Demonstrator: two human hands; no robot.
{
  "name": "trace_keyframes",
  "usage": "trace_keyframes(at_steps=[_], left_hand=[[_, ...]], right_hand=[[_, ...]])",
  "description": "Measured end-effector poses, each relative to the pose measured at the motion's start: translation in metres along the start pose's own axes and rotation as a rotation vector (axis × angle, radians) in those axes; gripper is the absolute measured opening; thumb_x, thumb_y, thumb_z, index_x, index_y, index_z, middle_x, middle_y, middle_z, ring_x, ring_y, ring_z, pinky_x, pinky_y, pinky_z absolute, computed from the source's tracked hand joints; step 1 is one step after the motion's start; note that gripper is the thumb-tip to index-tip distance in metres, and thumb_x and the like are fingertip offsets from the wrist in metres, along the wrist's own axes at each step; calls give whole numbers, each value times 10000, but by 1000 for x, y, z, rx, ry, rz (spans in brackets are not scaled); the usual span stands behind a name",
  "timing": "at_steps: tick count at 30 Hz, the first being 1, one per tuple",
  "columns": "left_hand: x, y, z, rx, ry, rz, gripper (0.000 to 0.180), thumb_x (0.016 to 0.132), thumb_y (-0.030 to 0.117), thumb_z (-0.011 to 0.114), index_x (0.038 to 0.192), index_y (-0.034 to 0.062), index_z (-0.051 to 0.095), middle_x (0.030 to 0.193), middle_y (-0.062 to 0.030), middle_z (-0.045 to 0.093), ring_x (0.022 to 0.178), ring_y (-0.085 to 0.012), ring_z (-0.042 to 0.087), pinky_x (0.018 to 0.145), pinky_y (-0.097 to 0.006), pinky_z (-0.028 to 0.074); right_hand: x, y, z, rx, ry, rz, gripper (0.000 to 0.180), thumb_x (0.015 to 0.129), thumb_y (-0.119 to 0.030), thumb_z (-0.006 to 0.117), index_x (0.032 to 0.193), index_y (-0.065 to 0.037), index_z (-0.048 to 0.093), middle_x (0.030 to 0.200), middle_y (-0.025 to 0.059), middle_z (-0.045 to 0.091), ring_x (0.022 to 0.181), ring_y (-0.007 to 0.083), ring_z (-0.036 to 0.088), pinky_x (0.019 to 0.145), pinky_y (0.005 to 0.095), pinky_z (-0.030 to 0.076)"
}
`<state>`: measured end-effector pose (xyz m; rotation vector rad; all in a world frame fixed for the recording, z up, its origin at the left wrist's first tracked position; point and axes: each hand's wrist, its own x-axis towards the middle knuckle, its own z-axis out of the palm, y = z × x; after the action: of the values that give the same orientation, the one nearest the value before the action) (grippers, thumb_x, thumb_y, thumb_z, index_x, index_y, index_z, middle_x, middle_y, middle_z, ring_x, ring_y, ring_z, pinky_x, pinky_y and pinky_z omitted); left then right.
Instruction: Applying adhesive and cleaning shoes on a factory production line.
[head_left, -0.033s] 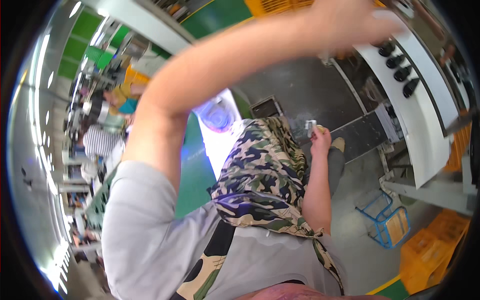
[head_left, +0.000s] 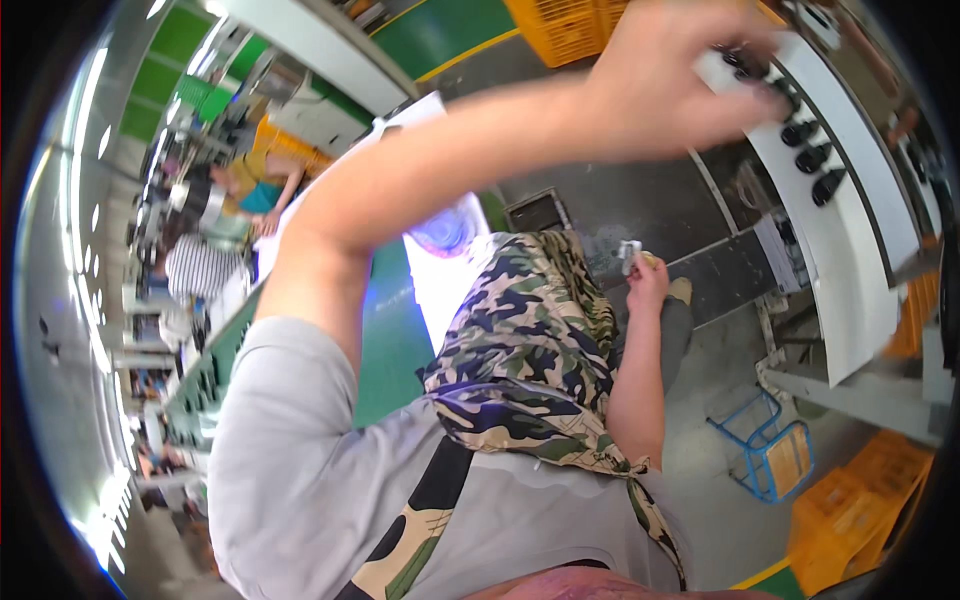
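Note:
Stretched across the top of the view, my left hand point(head_left: 655, 85) is at the white bench strip point(head_left: 850, 280). Its fingers and thumb are spread apart, blurred by motion, around small black rounded parts point(head_left: 745, 65) at the upper end of a row. I cannot make out whether it touches one. More black parts point(head_left: 812, 158) stand along the strip below the hand. Low at my right side, my right hand point(head_left: 648, 285) pinches a small silvery-white piece point(head_left: 629, 256). Its exact kind is too small to tell.
A brightly lit white table point(head_left: 440, 285) with a round blue-lit item point(head_left: 445, 232) lies left of my camouflage apron. Orange crates point(head_left: 560, 30) stand at the top, and others point(head_left: 850, 510) lower right. A blue-framed stool point(head_left: 775, 450) is nearby. Co-workers point(head_left: 250, 185) sit at left.
My left hand has come slightly down and its fingers now curve around the upper black parts. The whole view has shifted a little. My right hand still pinches the silvery-white piece.

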<state>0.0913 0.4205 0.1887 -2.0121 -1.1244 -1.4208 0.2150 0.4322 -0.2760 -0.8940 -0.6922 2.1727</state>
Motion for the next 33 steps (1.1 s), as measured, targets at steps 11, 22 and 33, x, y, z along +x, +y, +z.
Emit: trace_keyframes(at_steps=[11, 22, 33], left_hand=[[-549, 149, -335, 614, 11, -1739, 553, 775, 187, 791, 1276, 35, 614, 1198, -143, 693, 939, -222, 713, 865, -341, 571], [-674, 130, -456, 1002, 277, -2016, 768, 668, 424, 840, 1329, 116, 598, 1413, -185, 523, 1280, -327, 527, 1084, -401, 432], [-648, 4, -480, 925, 120, -2392, 720, 699, 490, 828, 1339, 255, 595, 1475, -85, 323, 1312, -397, 416, 1055, -533, 415]], right_hand=[[-13, 10, -12, -199, -138, 206, 138, 946, -217, 660, 1023, -103, 650, 960, 62, 699, 845, 202, 677, 694, 380, 530], [-29, -24, 35, -381, -88, 206, 188, 927, -216, 666, 1082, -128, 607, 1057, 74, 678, 940, 256, 655, 772, 458, 509], [-45, -62, 79, -595, -118, 149, 194, 922, -195, 678, 1090, -116, 619, 1061, 80, 685, 940, 257, 663, 785, 456, 521]])
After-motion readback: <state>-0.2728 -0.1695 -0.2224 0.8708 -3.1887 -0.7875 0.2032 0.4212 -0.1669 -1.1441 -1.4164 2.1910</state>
